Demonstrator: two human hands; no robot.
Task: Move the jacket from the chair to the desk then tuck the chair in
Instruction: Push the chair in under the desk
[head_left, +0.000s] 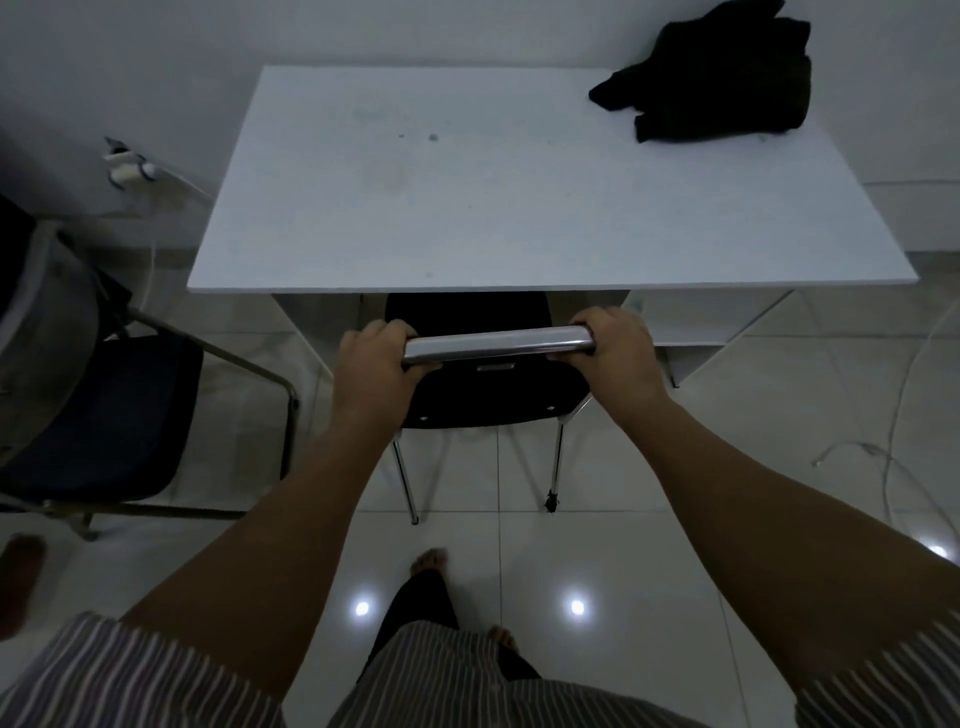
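Both hands are wrapping shut around the chrome top rail (498, 345) of the chair (488, 395) — left hand (371, 358) at one end, right hand (618, 345) at the other, probably so the push is going straight. Seat front is already sitting under the desk (415, 208) edge; the back is not in yet. Jacket (722, 88) is lying bunched on the desk's far right corner — first step looks done.
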